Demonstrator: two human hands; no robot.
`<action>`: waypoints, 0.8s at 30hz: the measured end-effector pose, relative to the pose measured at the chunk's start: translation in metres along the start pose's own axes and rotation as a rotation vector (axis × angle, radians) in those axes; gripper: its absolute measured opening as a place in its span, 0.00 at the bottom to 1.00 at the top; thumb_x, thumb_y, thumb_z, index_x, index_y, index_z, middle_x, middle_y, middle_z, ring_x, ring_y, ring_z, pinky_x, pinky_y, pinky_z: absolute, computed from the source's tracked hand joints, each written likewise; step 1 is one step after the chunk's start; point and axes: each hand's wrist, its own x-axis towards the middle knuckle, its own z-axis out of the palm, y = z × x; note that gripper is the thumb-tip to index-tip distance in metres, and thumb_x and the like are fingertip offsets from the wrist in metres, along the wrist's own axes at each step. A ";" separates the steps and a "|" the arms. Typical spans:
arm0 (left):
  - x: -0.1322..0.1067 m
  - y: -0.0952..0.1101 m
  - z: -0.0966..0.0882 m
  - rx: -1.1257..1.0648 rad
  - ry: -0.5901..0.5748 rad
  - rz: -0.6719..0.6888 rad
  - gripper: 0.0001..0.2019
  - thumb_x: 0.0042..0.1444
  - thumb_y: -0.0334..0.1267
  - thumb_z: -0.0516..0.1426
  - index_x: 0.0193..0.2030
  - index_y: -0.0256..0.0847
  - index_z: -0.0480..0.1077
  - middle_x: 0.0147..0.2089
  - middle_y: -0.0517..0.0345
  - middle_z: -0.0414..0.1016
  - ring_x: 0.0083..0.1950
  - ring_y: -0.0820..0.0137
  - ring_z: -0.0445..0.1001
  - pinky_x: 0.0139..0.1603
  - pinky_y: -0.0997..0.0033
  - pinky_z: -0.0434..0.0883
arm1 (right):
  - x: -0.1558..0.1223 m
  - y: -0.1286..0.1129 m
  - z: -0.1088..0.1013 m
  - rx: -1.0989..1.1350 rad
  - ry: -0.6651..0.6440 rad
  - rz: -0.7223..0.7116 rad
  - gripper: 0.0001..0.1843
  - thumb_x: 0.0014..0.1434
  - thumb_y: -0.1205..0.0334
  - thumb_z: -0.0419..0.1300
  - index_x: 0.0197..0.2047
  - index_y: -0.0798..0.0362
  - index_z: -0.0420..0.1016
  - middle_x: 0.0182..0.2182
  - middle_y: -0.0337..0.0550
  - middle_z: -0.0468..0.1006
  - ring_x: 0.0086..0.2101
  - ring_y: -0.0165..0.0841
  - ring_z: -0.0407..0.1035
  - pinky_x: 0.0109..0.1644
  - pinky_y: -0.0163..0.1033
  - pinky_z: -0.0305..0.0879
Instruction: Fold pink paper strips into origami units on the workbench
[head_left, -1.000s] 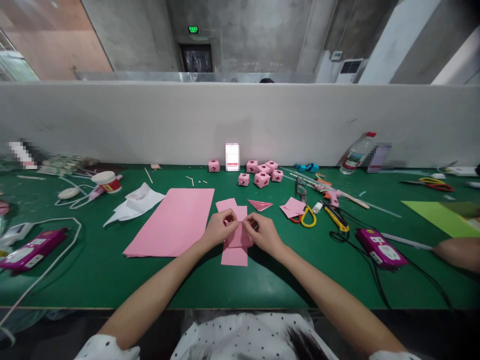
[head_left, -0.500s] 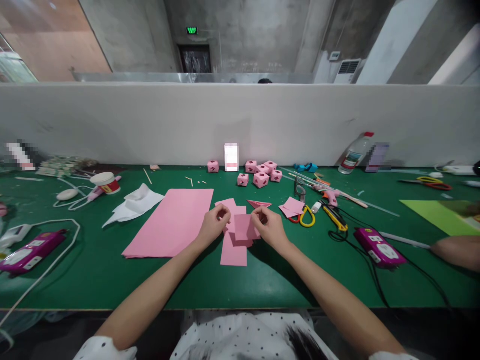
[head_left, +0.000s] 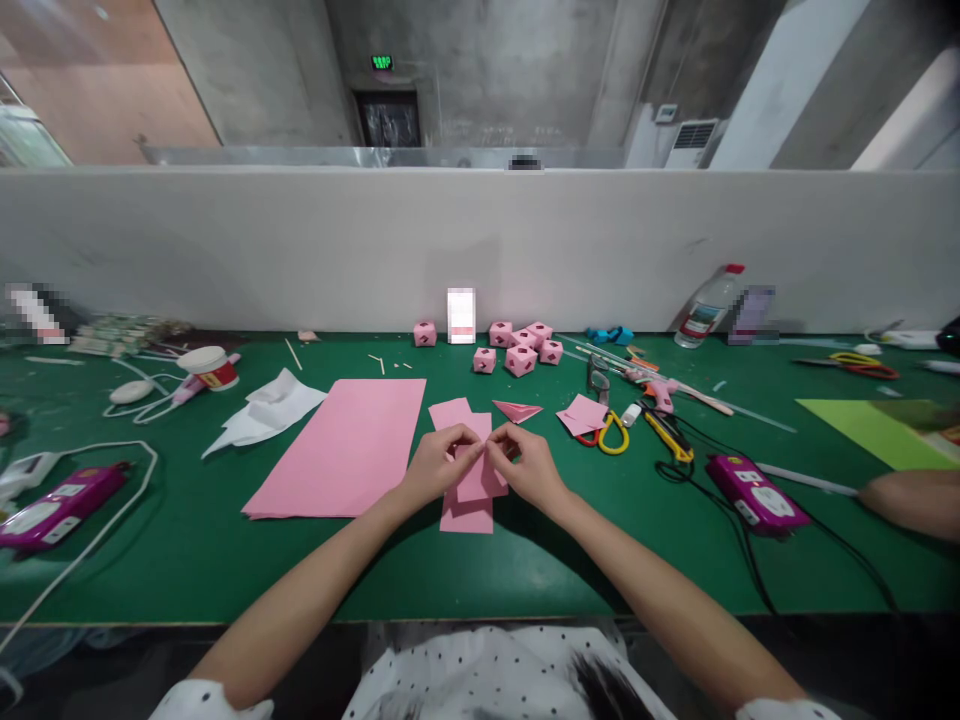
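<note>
My left hand (head_left: 442, 465) and my right hand (head_left: 531, 468) meet over the middle of the table, fingertips almost touching. Both are closed in a pinch at the upper edge of a small pink paper square (head_left: 481, 484). Beneath it lie a pink paper strip (head_left: 466, 518) and another pink paper piece (head_left: 448, 410). Just beyond my right hand is a folded pink paper piece (head_left: 517, 411), pointed in shape. The fingers partly cover the held square's top.
Left of my hands lies a stack of large pink sheets (head_left: 345, 450). Several pink paper cubes (head_left: 520, 360) sit near the partition (head_left: 337, 250). To the right are small pink squares (head_left: 583, 414), scissors (head_left: 614, 434), a utility knife (head_left: 669, 437) and a glue gun (head_left: 661, 393). Another person's hand (head_left: 911, 508) is far right.
My left hand has moved right and joined my right hand at the paper square. The square has shifted left and down, and my right hand slightly left.
</note>
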 end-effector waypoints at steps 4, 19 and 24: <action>-0.002 -0.002 0.005 0.028 -0.009 0.034 0.11 0.60 0.42 0.54 0.35 0.38 0.72 0.32 0.57 0.74 0.33 0.72 0.70 0.34 0.74 0.64 | 0.000 0.001 -0.001 -0.058 -0.006 -0.025 0.05 0.57 0.64 0.55 0.31 0.53 0.71 0.26 0.39 0.74 0.26 0.30 0.67 0.31 0.33 0.62; 0.002 -0.002 -0.003 0.049 0.086 -0.043 0.11 0.58 0.44 0.54 0.31 0.39 0.69 0.29 0.60 0.72 0.30 0.72 0.68 0.31 0.75 0.63 | 0.009 0.019 -0.015 -0.220 0.106 0.051 0.04 0.53 0.64 0.56 0.26 0.52 0.68 0.23 0.37 0.74 0.24 0.30 0.67 0.31 0.34 0.62; 0.003 -0.005 -0.003 0.011 0.085 -0.072 0.11 0.58 0.45 0.54 0.32 0.39 0.69 0.29 0.60 0.72 0.30 0.72 0.69 0.31 0.75 0.64 | 0.009 0.016 -0.011 -0.122 0.073 0.064 0.08 0.59 0.59 0.55 0.32 0.53 0.71 0.26 0.39 0.75 0.25 0.30 0.67 0.30 0.34 0.62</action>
